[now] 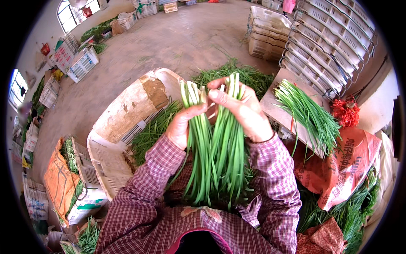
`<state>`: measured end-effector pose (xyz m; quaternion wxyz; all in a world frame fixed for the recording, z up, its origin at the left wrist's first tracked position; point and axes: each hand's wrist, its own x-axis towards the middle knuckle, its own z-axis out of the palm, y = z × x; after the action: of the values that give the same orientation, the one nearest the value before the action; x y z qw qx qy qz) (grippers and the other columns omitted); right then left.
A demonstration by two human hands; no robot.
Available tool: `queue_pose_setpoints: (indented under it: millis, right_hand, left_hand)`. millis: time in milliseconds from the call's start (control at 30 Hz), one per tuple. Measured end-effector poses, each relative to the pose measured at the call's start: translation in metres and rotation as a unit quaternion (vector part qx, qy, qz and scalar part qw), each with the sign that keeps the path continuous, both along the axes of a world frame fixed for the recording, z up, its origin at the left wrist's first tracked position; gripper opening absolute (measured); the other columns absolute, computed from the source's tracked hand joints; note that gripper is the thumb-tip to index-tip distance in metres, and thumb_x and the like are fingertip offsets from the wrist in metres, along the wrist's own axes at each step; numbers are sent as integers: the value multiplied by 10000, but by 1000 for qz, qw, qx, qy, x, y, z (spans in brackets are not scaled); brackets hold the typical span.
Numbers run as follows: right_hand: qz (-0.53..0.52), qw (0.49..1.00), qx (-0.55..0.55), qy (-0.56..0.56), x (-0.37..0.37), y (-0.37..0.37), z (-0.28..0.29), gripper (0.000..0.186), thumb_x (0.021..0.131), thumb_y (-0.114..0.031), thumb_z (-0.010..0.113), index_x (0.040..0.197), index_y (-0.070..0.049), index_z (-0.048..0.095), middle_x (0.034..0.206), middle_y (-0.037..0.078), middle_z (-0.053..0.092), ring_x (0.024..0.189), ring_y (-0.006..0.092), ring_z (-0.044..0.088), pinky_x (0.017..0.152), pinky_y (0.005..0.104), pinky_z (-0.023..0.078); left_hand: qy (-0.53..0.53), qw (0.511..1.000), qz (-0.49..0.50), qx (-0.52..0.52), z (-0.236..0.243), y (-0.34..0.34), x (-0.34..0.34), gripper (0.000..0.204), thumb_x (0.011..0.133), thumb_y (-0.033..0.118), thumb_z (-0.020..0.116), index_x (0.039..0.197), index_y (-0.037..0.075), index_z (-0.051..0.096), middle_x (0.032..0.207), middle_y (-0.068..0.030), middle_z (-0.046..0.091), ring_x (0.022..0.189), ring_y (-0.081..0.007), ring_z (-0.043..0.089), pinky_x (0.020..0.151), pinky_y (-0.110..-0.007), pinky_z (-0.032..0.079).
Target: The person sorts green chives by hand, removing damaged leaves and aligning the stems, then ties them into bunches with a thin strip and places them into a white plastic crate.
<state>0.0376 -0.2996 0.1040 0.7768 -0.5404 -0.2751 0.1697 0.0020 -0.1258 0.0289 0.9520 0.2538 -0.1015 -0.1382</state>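
In front of my chest I hold garlic chives in two bunches side by side, pale cut ends up and green leaves hanging toward my lap. My left hand (pixel 181 125) is closed round the left bunch (pixel 200 148), its thumb near the white stems. Closed on the right bunch (pixel 231 152) is my right hand (pixel 249 111), with the thumb across the stems. The fingertips of both hands meet near the tops, and the leaves of the two bunches touch lower down. Another bunch of chives (pixel 306 110) lies on a board (pixel 270 99) to my right.
A worn white plastic basket (pixel 108 156) with loose chives (pixel 156 131) stands at my left. More greens (pixel 237 74) lie on the floor ahead. Stacked white crates (pixel 321 51) rise at the far right, above a red sack (pixel 338 169). An orange-covered crate (pixel 61 182) sits further left.
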Motion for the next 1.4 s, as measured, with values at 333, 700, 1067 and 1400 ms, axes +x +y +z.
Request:
queue_pose_setpoints:
  millis: [333,700,1067,1400]
  right_hand:
    - [-206,935,-59,-284,0,37,-29,792,727,-188,826,1379,-20,409,1205,172,561,1087,265,558,938,372,474]
    - [-25,761,-264,-592,8,24,-24,291,963,-319,540,958,-70,691,966,86,669,954,298,630,1007,512,390]
    - [83,946,-112,-292,23,17,-11,811,911,-560,559,1524,-180,187,1432,238,399,1323,361,417,1051,496,414]
    - [-4,901,-310,-303,48,-60,-112,352,865,-203,580,1170,-29,589,831,220,668,765,337,664,750,396,510]
  left_hand:
    - [37,991,46,116,-8,1,-24,553,858,73,668,1355,50,428,1159,-63,593,1050,-177,612,916,-339,519]
    - [-9,992,-51,116,-33,10,-28,771,692,239,847,1330,39,462,1173,-77,606,1055,-214,619,904,-367,532]
    - [-76,986,40,146,39,1,-5,202,803,166,648,973,83,580,863,-45,595,835,-223,610,926,-415,498]
    - [-247,946,198,68,117,148,34,127,894,136,600,1008,133,543,860,11,551,880,-178,567,969,-400,456]
